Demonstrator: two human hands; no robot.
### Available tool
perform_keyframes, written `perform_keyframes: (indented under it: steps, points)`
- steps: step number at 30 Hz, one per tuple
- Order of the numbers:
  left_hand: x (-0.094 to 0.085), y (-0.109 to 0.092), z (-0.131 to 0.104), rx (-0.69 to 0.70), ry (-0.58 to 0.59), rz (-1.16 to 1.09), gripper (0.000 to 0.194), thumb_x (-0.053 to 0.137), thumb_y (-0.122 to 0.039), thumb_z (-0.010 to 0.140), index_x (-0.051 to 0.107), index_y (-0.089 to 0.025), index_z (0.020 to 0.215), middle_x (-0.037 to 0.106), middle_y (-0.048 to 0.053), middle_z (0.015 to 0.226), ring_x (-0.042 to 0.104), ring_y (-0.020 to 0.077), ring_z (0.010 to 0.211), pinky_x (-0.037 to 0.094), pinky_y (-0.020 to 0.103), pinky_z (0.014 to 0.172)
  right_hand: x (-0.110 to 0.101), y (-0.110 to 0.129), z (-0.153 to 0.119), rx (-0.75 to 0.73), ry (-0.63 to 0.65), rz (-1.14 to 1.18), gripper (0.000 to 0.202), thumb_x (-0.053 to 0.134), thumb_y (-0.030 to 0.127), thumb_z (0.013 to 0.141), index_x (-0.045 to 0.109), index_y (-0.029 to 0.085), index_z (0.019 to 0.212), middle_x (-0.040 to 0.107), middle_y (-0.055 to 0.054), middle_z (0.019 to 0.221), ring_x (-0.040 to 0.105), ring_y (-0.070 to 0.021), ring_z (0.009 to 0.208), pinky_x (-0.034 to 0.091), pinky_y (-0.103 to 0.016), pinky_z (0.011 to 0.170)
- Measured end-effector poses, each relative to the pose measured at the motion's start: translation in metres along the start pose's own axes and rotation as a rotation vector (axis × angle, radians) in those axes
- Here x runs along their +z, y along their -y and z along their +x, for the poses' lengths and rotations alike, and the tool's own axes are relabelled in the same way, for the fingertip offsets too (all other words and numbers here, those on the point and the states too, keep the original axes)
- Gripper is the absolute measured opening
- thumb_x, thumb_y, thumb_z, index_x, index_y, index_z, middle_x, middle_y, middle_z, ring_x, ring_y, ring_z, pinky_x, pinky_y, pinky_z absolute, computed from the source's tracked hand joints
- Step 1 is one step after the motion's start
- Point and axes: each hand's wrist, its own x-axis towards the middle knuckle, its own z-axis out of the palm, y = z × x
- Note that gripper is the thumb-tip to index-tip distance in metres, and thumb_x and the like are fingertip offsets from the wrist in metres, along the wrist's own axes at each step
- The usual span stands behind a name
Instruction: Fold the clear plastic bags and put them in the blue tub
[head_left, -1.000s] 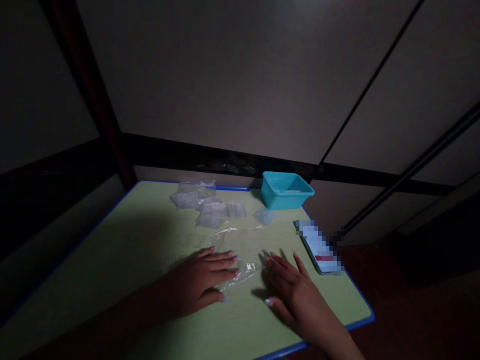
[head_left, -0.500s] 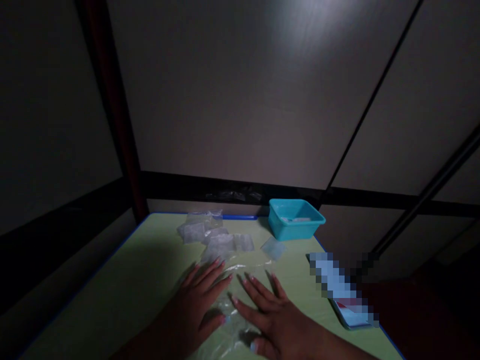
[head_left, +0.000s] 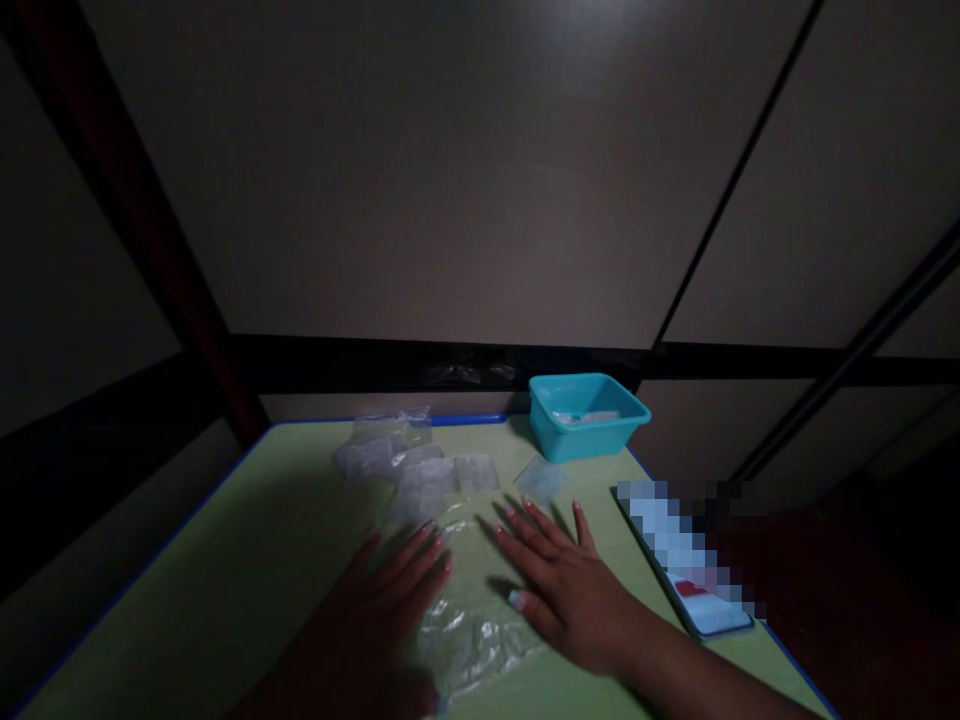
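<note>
A clear, wrinkled plastic bag [head_left: 476, 640] lies flat on the pale green table [head_left: 247, 530] between my hands. My left hand [head_left: 375, 610] rests along its left side with the fingers stretched out; its thumb is dark and blurred near the bottom edge. On the right side of the bag, my right hand [head_left: 570, 590] is spread, fingers apart and pointing away from me. Past the fingertips lie several thin, whitish translucent packets [head_left: 427, 480], overlapping one another. A single small bluish square packet [head_left: 543, 480] lies apart from them to the right.
A turquoise plastic basket [head_left: 589, 440] stands at the far right corner with some whitish pieces inside. A phone [head_left: 712, 615], partly pixelated, lies along the right edge. A blue strip [head_left: 469, 420] runs along the back edge, with a panelled wall [head_left: 435, 200] behind.
My hands have moved apart over the bag, the right one outward and forward, baring more of the wrinkled plastic. My view has shifted slightly.
</note>
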Motion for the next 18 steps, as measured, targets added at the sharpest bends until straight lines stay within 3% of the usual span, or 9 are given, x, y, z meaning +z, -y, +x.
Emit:
perform_keyframes:
  steps: [4,6,9,11,13,18]
  points:
    - [-0.001,-0.005,-0.001,0.005,0.097,-0.057,0.084,0.051,-0.068,0.080,0.019,-0.030,0.149,0.031,0.008,0.151,0.033,0.0356,0.135,0.021,0.056,0.110,0.001,-0.003,0.005,0.022,0.010,0.012,0.063,0.038,0.048,0.094,0.012,0.033,0.149,0.019,-0.007,0.155,0.013,-0.0283,0.142,-0.004,-0.066,0.106]
    - [-0.002,-0.004,0.000,0.022,0.122,-0.088,0.081,0.049,-0.068,0.081,0.020,-0.031,0.148,0.030,0.008,0.151,0.032,0.0364,0.135,0.024,0.056,0.109,-0.001,-0.006,0.008,0.056,-0.021,0.024,0.063,0.044,0.047,0.092,0.023,0.028,0.148,0.025,-0.010,0.153,0.018,-0.0291,0.141,0.001,-0.064,0.107]
    - [-0.003,-0.004,0.002,0.056,0.153,-0.127,0.082,0.046,-0.073,0.079,0.022,-0.034,0.147,0.030,0.007,0.151,0.031,0.0372,0.136,0.024,0.057,0.109,-0.007,-0.013,0.012,0.137,-0.124,0.059,0.050,0.056,0.040,0.086,0.049,0.021,0.133,0.047,-0.014,0.139,0.040,-0.0279,0.128,0.023,-0.052,0.107]
    - [-0.003,-0.006,0.004,0.065,0.152,-0.136,0.084,0.044,-0.077,0.076,0.024,-0.035,0.147,0.030,0.007,0.151,0.030,0.0373,0.136,0.019,0.059,0.110,-0.010,-0.018,0.015,0.208,-0.183,0.063,0.034,0.059,0.034,0.084,0.061,0.017,0.113,0.059,-0.014,0.119,0.050,-0.0256,0.112,0.037,-0.042,0.096]
    - [-0.003,-0.007,0.005,0.072,0.130,-0.133,0.083,0.043,-0.076,0.077,0.025,-0.034,0.146,0.032,0.007,0.151,0.030,0.0366,0.136,0.014,0.059,0.111,-0.011,-0.022,0.016,0.262,-0.195,0.040,0.025,0.063,0.033,0.082,0.063,0.016,0.099,0.061,-0.012,0.105,0.052,-0.0250,0.101,0.041,-0.037,0.087]
    - [-0.010,-0.008,0.005,0.178,0.083,-0.142,0.067,0.051,-0.063,0.084,0.032,-0.037,0.143,0.032,0.004,0.151,0.027,0.0331,0.138,0.011,0.057,0.113,-0.007,-0.021,0.016,0.281,-0.152,0.009,0.022,0.069,0.036,0.078,0.061,0.017,0.086,0.060,-0.008,0.093,0.051,-0.0235,0.090,0.041,-0.034,0.077]
